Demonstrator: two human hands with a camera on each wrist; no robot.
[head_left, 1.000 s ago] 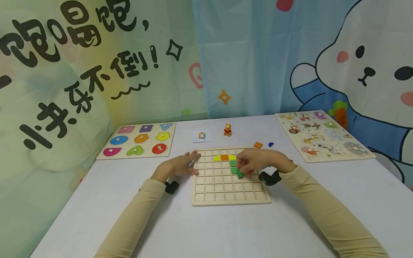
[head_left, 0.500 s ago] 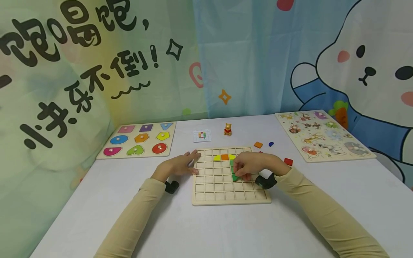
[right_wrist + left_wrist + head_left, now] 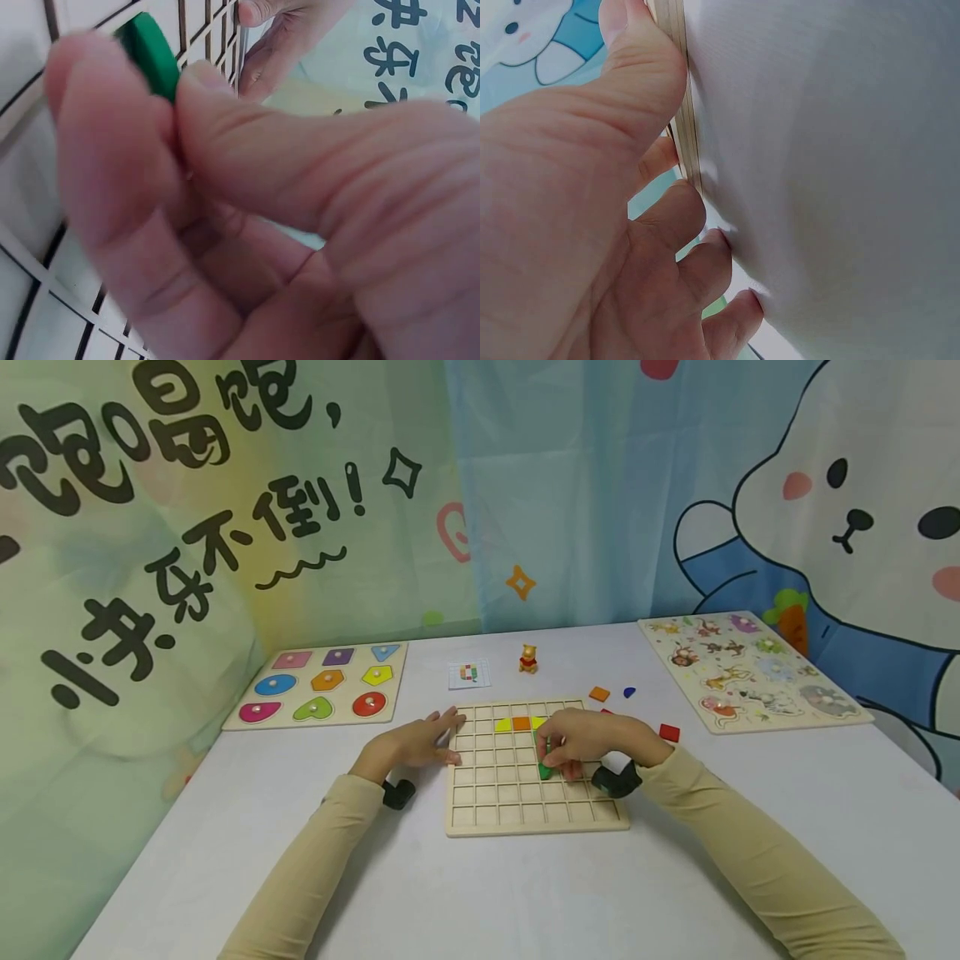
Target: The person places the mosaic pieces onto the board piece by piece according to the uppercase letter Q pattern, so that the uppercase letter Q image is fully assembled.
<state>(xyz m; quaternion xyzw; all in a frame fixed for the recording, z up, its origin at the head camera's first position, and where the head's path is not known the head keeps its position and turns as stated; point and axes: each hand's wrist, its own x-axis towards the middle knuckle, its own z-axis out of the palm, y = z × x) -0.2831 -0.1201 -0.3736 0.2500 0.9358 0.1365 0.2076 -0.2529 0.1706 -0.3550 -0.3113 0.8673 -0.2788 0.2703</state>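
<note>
In the head view a wooden grid board [image 3: 487, 814] lies on the white table. My right hand [image 3: 581, 737] pinches a small green block [image 3: 154, 56] between thumb and index finger, low over the right half of the grid. The right wrist view shows the block tilted, one end at the cells. Above it on the board is a row with a yellow piece [image 3: 503, 725], an orange square [image 3: 521, 724] and another yellow piece, partly behind the hand. My left hand [image 3: 412, 745] rests along the board's left edge, thumb and fingers spread; its fingertips [image 3: 742, 307] touch the table.
Behind the board are a patterned card [image 3: 468, 674] and a small bear figurine [image 3: 528, 659]. An orange square [image 3: 599, 693], a blue piece [image 3: 629, 692] and a red block [image 3: 670, 732] lie to the right. A shape puzzle [image 3: 348, 703] stands back left, an animal puzzle [image 3: 765, 720] back right.
My right hand has shifted slightly left with the green block, covering more of the green pieces in the column. The red block at right has come into view. My left hand stays put.
</note>
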